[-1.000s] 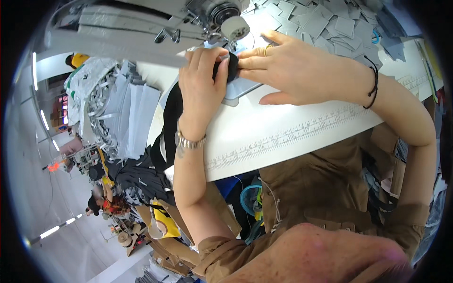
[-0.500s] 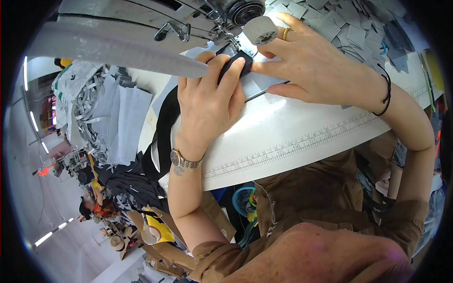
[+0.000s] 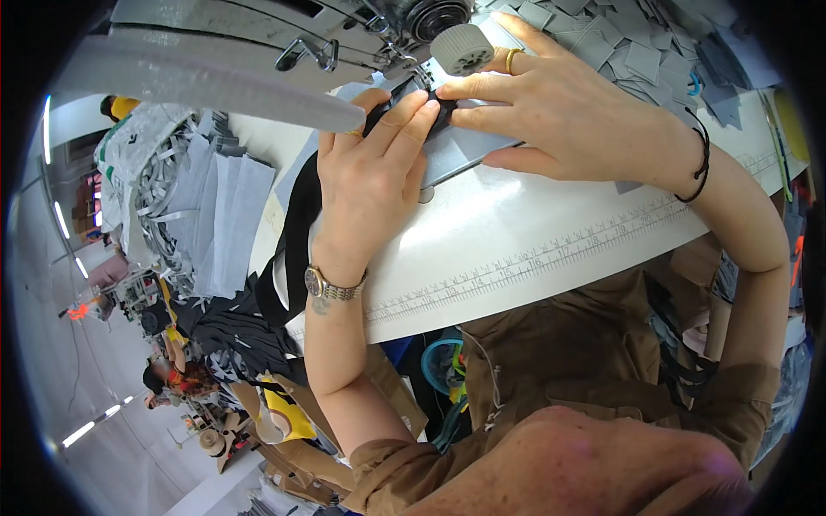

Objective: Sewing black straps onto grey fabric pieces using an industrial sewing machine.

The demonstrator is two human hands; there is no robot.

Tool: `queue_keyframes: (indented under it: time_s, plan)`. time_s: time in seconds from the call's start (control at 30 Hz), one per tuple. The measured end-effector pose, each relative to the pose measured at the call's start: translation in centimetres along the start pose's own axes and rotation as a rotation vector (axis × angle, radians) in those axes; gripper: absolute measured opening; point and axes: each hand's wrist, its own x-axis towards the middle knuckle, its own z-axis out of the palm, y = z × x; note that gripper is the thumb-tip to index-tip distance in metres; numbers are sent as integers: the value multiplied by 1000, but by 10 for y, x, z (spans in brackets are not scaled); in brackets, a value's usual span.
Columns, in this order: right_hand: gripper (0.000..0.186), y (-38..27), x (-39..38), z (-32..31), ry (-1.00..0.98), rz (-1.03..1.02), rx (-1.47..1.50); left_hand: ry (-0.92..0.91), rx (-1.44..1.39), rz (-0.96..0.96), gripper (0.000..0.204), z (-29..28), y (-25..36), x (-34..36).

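Note:
Under the needle and presser foot (image 3: 423, 76) of a sewing machine (image 3: 215, 43), a black fabric strap (image 3: 303, 202) is bunched, its length trailing left and down. My left hand (image 3: 366, 185) has its fingers bent and held together on the strap, pressing it just beside the foot; its thumb is partly hidden. My right hand (image 3: 559, 120) lies with fingers spread, tips on the black fabric and grey metal plate (image 3: 477, 142) right of the foot, upper fingers behind the white knob (image 3: 460, 47).
The white table (image 3: 533, 232) has a printed ruler along its front edge. Grey cut pieces (image 3: 641, 60) lie at the back right. Bundled pale material (image 3: 206, 215) and dark fabric (image 3: 241, 327) are heaped left. A co-worker (image 3: 172, 374) sits further off.
My left hand's fingers have moved right and forward along the strap toward the foot. My right hand's fingers have spread and moved upward around the knob. The machine appears slightly shifted in view.

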Motion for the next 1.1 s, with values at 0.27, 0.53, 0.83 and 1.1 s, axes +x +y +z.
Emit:
queue_keyframes:
  time_s: [0.27,0.53,0.83,1.1]
  plan:
    - [55,-2,4,-6,-66,66,81,-41,58,27,39,-3,3,0]
    - [24,5,15,-18,-152,-34,81,-51,102,53,41,-6,11,0]
    - [31,10,12,-16,-171,-142,-102,-53,-40,44,41,-6,12,3]
    - [35,5,1,-6,15,-113,-33,4,-167,23,40,1,6,-1]
